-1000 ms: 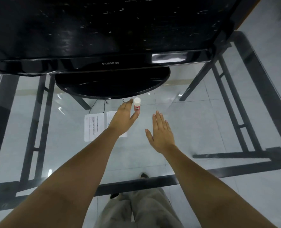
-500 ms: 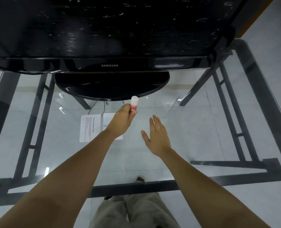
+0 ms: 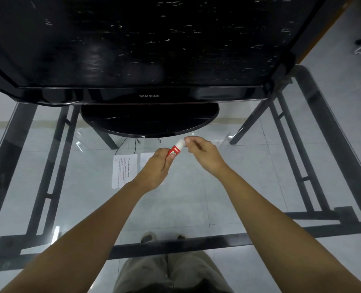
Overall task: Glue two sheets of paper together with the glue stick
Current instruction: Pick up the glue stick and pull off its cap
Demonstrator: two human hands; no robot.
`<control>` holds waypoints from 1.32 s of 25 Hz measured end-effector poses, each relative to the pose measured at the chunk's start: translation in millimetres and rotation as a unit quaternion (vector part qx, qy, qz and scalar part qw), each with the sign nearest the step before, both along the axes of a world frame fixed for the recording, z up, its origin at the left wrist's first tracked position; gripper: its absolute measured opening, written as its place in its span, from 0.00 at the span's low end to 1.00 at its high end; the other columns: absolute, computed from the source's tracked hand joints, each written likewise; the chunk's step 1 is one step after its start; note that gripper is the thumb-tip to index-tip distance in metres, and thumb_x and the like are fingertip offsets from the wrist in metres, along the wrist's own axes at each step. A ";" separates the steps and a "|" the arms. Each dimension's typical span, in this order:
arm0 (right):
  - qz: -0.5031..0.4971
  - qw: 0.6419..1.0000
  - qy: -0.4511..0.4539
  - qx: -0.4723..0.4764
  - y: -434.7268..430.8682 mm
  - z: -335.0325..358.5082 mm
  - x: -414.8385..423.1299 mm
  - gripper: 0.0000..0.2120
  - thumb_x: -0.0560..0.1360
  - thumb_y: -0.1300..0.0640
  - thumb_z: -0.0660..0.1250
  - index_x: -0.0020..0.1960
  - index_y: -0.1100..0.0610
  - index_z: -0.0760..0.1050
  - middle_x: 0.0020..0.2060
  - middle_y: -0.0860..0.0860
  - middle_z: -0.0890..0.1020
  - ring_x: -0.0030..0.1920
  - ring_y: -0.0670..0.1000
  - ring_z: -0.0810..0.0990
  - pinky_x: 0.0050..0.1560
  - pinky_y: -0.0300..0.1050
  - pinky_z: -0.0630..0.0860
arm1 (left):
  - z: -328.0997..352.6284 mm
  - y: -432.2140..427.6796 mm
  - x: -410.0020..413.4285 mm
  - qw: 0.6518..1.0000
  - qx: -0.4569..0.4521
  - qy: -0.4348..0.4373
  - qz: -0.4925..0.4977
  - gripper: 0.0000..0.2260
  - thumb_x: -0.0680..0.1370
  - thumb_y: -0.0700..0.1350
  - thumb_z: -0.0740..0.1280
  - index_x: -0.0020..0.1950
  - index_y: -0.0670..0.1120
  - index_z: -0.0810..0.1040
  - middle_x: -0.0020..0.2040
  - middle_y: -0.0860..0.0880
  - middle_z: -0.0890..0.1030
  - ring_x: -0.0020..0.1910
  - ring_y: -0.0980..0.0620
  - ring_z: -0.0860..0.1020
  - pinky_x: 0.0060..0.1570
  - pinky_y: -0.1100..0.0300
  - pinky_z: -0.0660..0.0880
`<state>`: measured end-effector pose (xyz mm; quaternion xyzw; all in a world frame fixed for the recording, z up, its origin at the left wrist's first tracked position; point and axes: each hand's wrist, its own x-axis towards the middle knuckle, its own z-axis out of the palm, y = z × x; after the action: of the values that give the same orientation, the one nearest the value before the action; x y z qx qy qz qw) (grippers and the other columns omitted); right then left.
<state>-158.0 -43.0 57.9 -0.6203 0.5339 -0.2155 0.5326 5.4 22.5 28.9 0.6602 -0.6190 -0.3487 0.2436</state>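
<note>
Step in hand: uncapping. The small red glue stick with a white cap [image 3: 174, 151] is held tilted above the clear glass worktop [image 3: 196, 197], between the two hands.
Left hand [image 3: 154, 170]: fingers curled round the red barrel.
Right hand [image 3: 203, 155]: fingertips pinch the white cap. Whether the cap has begun to part from the barrel is too small to tell.
Paper: two white printed paper sheets [image 3: 124, 170] lie flat side by side on the worktop, partly hidden by the left hand, near the round foot of the black television [image 3: 150, 60].
Next move: probably a pull or twist of the cap while the left hand braces the barrel, then the bared glue goes down to one sheet.
Progress: early; no glue visible on either sheet.
</note>
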 end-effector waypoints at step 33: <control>0.003 0.967 0.242 -0.084 -11.4 -55.2 -5.4 0.33 0.72 0.58 0.70 0.72 0.58 0.59 0.64 0.56 0.72 0.64 0.55 0.71 0.63 0.44 0.67 | 10.2 2.6 51.0 0.995 0.052 0.079 0.008 0.05 0.81 0.52 0.53 0.54 0.55 0.67 0.43 0.57 0.71 0.41 0.56 0.72 0.40 0.61 0.67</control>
<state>-163.3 -54.4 2.7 -0.6986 0.6246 -0.1016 0.3341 56.5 25.1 39.2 0.6473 -0.5734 -0.4294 0.2604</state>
